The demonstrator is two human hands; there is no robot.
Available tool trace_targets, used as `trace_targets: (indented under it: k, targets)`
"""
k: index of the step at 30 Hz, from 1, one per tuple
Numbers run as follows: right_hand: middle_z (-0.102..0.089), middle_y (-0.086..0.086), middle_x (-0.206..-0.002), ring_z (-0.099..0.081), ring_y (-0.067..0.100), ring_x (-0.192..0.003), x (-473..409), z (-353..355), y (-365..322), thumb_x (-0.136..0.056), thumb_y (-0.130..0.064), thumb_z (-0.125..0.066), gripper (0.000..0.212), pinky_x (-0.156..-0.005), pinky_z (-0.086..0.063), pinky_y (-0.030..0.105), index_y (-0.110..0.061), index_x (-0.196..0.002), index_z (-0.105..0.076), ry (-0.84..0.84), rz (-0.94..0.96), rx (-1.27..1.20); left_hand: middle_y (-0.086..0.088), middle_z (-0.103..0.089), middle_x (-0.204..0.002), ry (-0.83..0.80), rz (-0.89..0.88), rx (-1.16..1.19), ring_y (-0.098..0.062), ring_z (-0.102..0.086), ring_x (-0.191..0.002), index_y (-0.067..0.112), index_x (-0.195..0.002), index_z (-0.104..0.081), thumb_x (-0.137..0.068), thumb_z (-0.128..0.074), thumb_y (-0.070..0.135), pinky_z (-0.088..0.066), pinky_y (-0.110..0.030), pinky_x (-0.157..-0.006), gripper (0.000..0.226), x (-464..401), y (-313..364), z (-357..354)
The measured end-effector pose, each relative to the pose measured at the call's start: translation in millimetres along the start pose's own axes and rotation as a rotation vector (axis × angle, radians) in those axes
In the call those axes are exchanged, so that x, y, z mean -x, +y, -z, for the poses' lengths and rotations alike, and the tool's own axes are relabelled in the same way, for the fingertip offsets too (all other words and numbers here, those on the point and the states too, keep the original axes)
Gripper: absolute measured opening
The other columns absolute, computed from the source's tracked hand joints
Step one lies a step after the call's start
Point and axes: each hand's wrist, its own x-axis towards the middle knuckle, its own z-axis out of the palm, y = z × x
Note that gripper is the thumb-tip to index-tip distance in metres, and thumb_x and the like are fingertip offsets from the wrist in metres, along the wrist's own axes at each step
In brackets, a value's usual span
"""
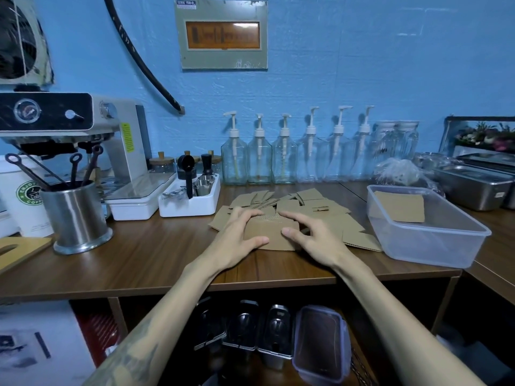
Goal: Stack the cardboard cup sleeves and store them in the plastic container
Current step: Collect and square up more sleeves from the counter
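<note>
small stack of cup sleeves (271, 232) sits near the front edge of the wooden counter (139, 263), about mid-width. left hand (239, 235) grips its left end, fingers curled over the top, thumb at the front edge. right hand (312, 235) grips the right end the same way, thumb pressed on the stack face. both hands clamped on the same stack.

behind and right of it, loose sleeves (301, 201) lie scattered flat, overlapping, reaching toward the counter's back edge.

clear plastic container (434, 246) sits at the right end of the counter, near the front right corner, lid off. inside: sleeves (398, 206) lying flat at the back left of it; count not readable.

back edge: row of clear pump bottles (295, 154), look empty. left of the pile, white tray (192, 204) holding a black scoop and small metal pieces. left end: steel cup (75, 215) holding black tools, espresso machine (69, 126) behind it. far right: lidded steel pans (473, 185), contents hidden.
</note>
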Motion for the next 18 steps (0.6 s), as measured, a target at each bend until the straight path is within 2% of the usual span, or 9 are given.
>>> trace_targets:
  k: [2, 4, 7, 9, 10, 12, 15, 18]
  targets:
    - [-0.059, -0.016, -0.103, -0.054, 0.005, -0.082, -0.4, -0.9, 0.1, -0.094, -0.039, -0.062, 0.039, -0.085, -0.043, 0.028, -0.043, -0.132, -0.057, 0.04, 0.06, 0.055, 0.013, -0.039, -0.112, 0.018, -0.012, -0.015, -0.001, -0.043, -0.106, 0.033, -0.129, -0.049, -0.085, -0.073, 0.04, -0.037, -0.024, -0.09, 0.051, 0.4, 0.1, 0.3]
    - [-0.054, -0.013, -0.097, -0.051, 0.005, -0.081, 0.4, -1.7, -3.2, -0.095, -0.033, -0.061, 0.039, -0.083, -0.04, 0.027, -0.035, -0.135, -0.057, 0.054, 0.087, 0.094, 0.014, -0.041, -0.114, 0.019, -0.031, -0.015, -0.002, -0.044, -0.107, 0.034, -0.127, -0.048, -0.084, -0.073, 0.041, -0.038, -0.025, -0.09, 0.05, 1.1, -0.3, 0.2]
    - [-0.049, -0.012, -0.105, -0.049, 0.007, -0.098, 2.7, -3.8, -9.0, -0.1, -0.032, -0.053, 0.048, -0.097, -0.038, 0.031, -0.024, -0.147, -0.043, 0.001, 0.076, 0.178, 0.015, -0.046, -0.128, -0.01, -0.043, 0.0, -0.004, -0.046, -0.118, 0.036, -0.128, -0.044, -0.084, -0.072, 0.042, -0.039, -0.028, -0.1, 0.052, 1.2, -2.9, 0.1]
    - [-0.045, -0.005, -0.127, -0.042, 0.014, -0.125, 5.2, -5.5, -11.5, -0.103, -0.037, -0.044, 0.059, -0.11, -0.03, 0.031, -0.019, -0.156, -0.023, -0.064, 0.036, 0.233, 0.014, -0.044, -0.132, -0.03, -0.041, 0.001, -0.004, -0.044, -0.123, 0.034, -0.131, -0.042, -0.085, -0.072, 0.041, -0.038, -0.028, -0.104, 0.056, 1.2, -1.9, 0.3]
    - [-0.038, 0.0, -0.142, -0.032, 0.017, -0.139, 5.9, -6.4, -12.1, -0.104, -0.039, -0.04, 0.065, -0.116, -0.023, 0.031, -0.019, -0.158, -0.012, -0.096, 0.011, 0.242, 0.013, -0.042, -0.134, -0.037, -0.039, -0.001, -0.004, -0.042, -0.125, 0.032, -0.133, -0.041, -0.086, -0.071, 0.04, -0.036, -0.028, -0.106, 0.057, 1.2, -1.5, 0.3]
    - [-0.009, 0.004, -0.165, -0.005, 0.016, -0.152, 8.0, -8.2, -13.8, -0.104, -0.041, -0.037, 0.074, -0.122, -0.008, 0.032, -0.019, -0.157, 0.01, -0.142, -0.021, 0.229, 0.012, -0.04, -0.136, -0.048, -0.039, -0.009, -0.005, -0.04, -0.128, 0.029, -0.136, -0.039, -0.087, -0.07, 0.039, -0.035, -0.029, -0.108, 0.059, 1.4, -1.0, 0.1]
    - [0.025, 0.0, -0.161, 0.016, 0.005, -0.147, 11.0, -10.7, -19.4, -0.104, -0.038, -0.04, 0.086, -0.118, 0.003, 0.024, -0.016, -0.149, 0.031, -0.179, -0.042, 0.166, 0.009, -0.038, -0.138, -0.058, -0.037, -0.018, -0.007, -0.039, -0.129, 0.027, -0.138, -0.037, -0.089, -0.068, 0.038, -0.034, -0.03, -0.109, 0.059, 2.1, -0.6, -0.5]
    - [0.032, -0.001, -0.158, 0.018, 0.007, -0.147, 11.2, -15.2, -24.9, -0.103, -0.034, -0.045, 0.095, -0.115, 0.002, 0.02, -0.016, -0.144, 0.039, -0.194, -0.093, 0.065, 0.007, -0.038, -0.137, -0.061, -0.03, -0.026, -0.007, -0.039, -0.128, 0.027, -0.138, -0.037, -0.09, -0.067, 0.037, -0.034, -0.029, -0.108, 0.058, 2.4, -0.5, -0.3]
